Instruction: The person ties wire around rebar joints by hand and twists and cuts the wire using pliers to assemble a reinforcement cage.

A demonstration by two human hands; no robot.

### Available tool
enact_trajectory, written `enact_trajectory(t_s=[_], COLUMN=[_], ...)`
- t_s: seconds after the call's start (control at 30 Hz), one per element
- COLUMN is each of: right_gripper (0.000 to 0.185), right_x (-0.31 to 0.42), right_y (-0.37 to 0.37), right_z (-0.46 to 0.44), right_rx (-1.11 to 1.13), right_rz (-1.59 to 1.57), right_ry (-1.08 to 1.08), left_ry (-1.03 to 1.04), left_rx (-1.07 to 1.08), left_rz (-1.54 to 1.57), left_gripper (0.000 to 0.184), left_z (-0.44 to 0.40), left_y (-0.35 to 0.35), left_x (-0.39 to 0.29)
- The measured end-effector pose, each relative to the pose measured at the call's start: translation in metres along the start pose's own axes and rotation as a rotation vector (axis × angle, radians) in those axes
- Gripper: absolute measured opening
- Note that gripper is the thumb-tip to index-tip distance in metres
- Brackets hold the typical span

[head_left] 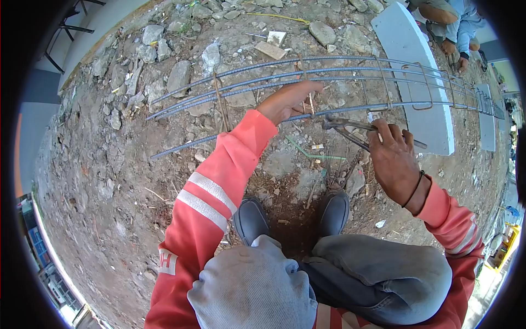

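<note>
Steel rebar cage (350, 69) runs crosswise beyond the boots (251, 220). The left hand (289, 101) reaches over its nearest bar (361, 108), beside a stirrup (312, 104); whether the fingers grip it, I cannot tell. The right hand (394, 159), on the near side, is clamped around pincers (359, 124), their head just beside that bar.

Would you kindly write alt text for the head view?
A right hand holds pincers beside a rebar cage, with the left hand at the cage. Stony ground lies below; another person is partly visible at upper right.
</note>
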State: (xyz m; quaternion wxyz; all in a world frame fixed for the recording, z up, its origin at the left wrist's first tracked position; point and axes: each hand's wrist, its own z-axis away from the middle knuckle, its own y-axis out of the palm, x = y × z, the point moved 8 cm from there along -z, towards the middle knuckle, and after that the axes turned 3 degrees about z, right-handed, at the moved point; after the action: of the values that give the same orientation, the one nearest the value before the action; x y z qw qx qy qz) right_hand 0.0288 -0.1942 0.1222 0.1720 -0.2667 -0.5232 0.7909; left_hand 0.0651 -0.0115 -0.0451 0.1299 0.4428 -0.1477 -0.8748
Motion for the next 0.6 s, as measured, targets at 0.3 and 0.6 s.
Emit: enact_trajectory(t_s=[0.3,0.6], right_gripper=[0.016,0.03], right_x=[0.018,0.027], right_y=[-0.01,0.05], right_z=[-0.008,0.003], right_rx=[-0.164,-0.127], right_rz=[0.157,-0.493], right_ry=[-0.022,0.006], left_ry=[-0.023,-0.039], left_rx=[-0.036,-0.07], left_rz=[-0.036,-0.06], left_gripper=[0.048,0.048], left_z=[0.007,0.005], left_y=[-0.002,-0.005], left_x=[-0.004,-0.007])
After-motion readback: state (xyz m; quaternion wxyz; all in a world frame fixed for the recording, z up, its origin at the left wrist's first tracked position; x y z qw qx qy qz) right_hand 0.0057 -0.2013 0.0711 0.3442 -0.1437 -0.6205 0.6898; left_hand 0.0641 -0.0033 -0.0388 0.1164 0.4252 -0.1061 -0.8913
